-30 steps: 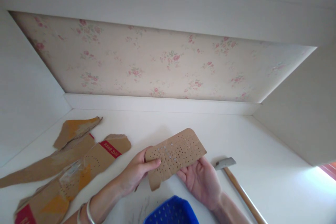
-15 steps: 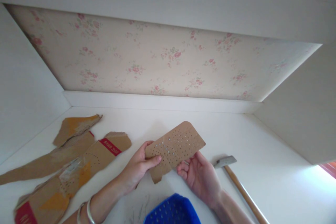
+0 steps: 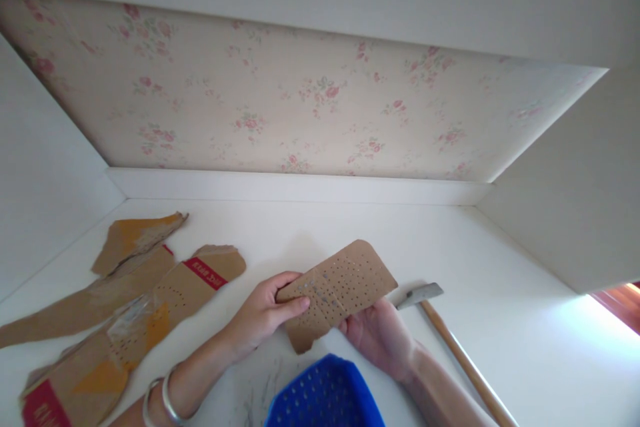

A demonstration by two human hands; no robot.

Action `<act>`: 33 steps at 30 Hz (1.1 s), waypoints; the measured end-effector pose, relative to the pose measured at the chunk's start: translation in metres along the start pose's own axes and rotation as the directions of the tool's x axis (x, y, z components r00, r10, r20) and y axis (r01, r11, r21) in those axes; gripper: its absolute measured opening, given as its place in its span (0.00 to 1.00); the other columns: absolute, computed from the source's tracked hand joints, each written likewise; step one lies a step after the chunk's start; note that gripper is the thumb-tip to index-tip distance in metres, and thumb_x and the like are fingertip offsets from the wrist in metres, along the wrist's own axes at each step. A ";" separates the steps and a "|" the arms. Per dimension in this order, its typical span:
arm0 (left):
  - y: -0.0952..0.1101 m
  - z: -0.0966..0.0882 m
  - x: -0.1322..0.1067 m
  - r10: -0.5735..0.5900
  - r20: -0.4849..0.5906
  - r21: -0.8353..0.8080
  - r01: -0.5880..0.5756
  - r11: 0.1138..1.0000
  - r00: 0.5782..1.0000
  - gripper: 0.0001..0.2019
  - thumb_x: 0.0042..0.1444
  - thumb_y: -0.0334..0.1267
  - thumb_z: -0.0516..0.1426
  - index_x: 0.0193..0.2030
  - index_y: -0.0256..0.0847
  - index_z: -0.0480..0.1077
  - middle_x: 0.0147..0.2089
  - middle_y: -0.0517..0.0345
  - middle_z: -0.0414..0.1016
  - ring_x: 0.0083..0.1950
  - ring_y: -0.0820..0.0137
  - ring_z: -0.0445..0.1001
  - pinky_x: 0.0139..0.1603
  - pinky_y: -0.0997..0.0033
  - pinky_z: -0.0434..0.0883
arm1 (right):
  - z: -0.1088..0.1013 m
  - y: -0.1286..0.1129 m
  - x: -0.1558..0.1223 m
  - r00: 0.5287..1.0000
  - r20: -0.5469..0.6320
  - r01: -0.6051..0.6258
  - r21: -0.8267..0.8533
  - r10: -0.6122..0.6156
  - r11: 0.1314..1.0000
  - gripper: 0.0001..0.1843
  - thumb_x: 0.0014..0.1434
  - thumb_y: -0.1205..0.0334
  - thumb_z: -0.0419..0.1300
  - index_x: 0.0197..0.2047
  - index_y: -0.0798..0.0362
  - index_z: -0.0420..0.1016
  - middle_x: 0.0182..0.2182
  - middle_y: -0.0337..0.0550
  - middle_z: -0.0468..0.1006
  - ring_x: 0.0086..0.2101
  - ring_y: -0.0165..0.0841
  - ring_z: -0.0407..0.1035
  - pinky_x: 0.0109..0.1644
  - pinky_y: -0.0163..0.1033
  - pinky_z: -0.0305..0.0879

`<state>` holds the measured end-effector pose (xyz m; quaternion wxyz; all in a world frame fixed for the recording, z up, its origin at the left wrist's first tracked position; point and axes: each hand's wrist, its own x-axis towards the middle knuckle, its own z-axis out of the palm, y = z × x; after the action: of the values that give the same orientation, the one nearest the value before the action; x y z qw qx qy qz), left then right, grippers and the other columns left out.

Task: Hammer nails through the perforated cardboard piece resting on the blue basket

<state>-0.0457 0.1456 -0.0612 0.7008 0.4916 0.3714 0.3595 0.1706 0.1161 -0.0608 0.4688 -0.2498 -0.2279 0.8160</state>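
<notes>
The left forearm slants in from lower left, its hand pinching the near end of a hole-punched piece of cardboard, thumb on top and fingers beneath. The cardboard is tilted above the table, beyond a blue basket. The right hand lies palm up, half curled, under the lower edge; its fingers are partly hidden, so whether it grips cannot be told.

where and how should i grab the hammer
Probably midway along the wooden handle, from above and the right: it is long and slim, runs toward the person from the grey head, and the right forearm is on its left side.
</notes>
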 end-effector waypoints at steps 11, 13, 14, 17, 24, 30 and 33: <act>0.001 0.011 -0.004 0.086 -0.074 0.158 -0.074 0.985 0.993 0.34 0.51 0.42 0.69 0.63 0.40 0.64 0.56 0.48 0.76 0.55 0.55 0.76 0.54 0.60 0.73 | -0.001 0.003 0.000 0.999 -0.001 -0.034 0.001 0.034 0.999 0.15 0.68 0.60 0.53 0.49 0.53 0.79 0.45 0.45 0.84 0.53 0.37 0.72 0.61 0.44 0.58; -0.001 0.011 -0.005 0.093 -0.081 0.156 -0.079 0.985 0.992 0.37 0.52 0.42 0.68 0.67 0.43 0.60 0.61 0.49 0.73 0.58 0.55 0.73 0.58 0.58 0.71 | 0.001 0.003 0.000 0.999 -0.002 -0.036 -0.007 0.036 0.999 0.15 0.68 0.60 0.53 0.49 0.53 0.79 0.46 0.45 0.84 0.53 0.37 0.71 0.61 0.45 0.58; -0.002 0.011 -0.005 0.099 -0.079 0.173 -0.085 0.981 0.992 0.37 0.52 0.42 0.68 0.68 0.44 0.61 0.63 0.50 0.71 0.60 0.55 0.72 0.60 0.58 0.69 | 0.002 0.003 -0.001 0.999 -0.003 -0.036 -0.012 0.036 0.999 0.14 0.67 0.60 0.54 0.49 0.53 0.79 0.46 0.45 0.84 0.53 0.37 0.71 0.62 0.45 0.58; -0.002 0.010 -0.005 0.140 -0.077 0.260 -0.115 0.959 0.987 0.32 0.52 0.41 0.67 0.64 0.45 0.67 0.63 0.54 0.71 0.63 0.55 0.69 0.64 0.58 0.66 | 0.004 0.002 -0.001 0.999 -0.020 -0.035 -0.032 0.035 0.999 0.13 0.64 0.59 0.58 0.48 0.53 0.80 0.45 0.46 0.85 0.53 0.39 0.71 0.62 0.46 0.58; -0.003 0.011 -0.007 0.159 -0.093 0.290 -0.127 0.949 0.983 0.31 0.52 0.40 0.67 0.63 0.46 0.68 0.60 0.55 0.74 0.60 0.55 0.72 0.63 0.58 0.67 | 0.000 0.004 -0.001 0.999 -0.006 -0.037 -0.049 0.037 0.998 0.12 0.63 0.60 0.59 0.46 0.54 0.80 0.44 0.48 0.84 0.53 0.40 0.71 0.62 0.48 0.58; 0.000 0.011 -0.007 0.150 -0.091 0.256 -0.123 0.959 0.984 0.31 0.51 0.41 0.68 0.62 0.45 0.69 0.60 0.53 0.74 0.60 0.54 0.72 0.62 0.58 0.69 | -0.001 0.003 -0.003 0.997 -0.001 -0.080 -0.044 0.080 0.996 0.13 0.64 0.57 0.58 0.45 0.54 0.80 0.44 0.48 0.85 0.52 0.39 0.72 0.61 0.45 0.59; 0.003 0.013 -0.007 0.124 -0.072 0.241 -0.104 0.965 0.990 0.33 0.50 0.40 0.69 0.63 0.44 0.68 0.60 0.52 0.74 0.60 0.54 0.72 0.61 0.58 0.69 | -0.001 0.003 -0.004 0.997 0.011 -0.076 -0.035 0.077 0.996 0.13 0.64 0.57 0.59 0.45 0.54 0.81 0.44 0.48 0.85 0.52 0.39 0.72 0.60 0.45 0.59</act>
<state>-0.0380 0.1353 -0.0542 0.5987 0.5762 0.4125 0.3734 0.1710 0.1116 -0.0621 0.4313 -0.2615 -0.2353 0.8308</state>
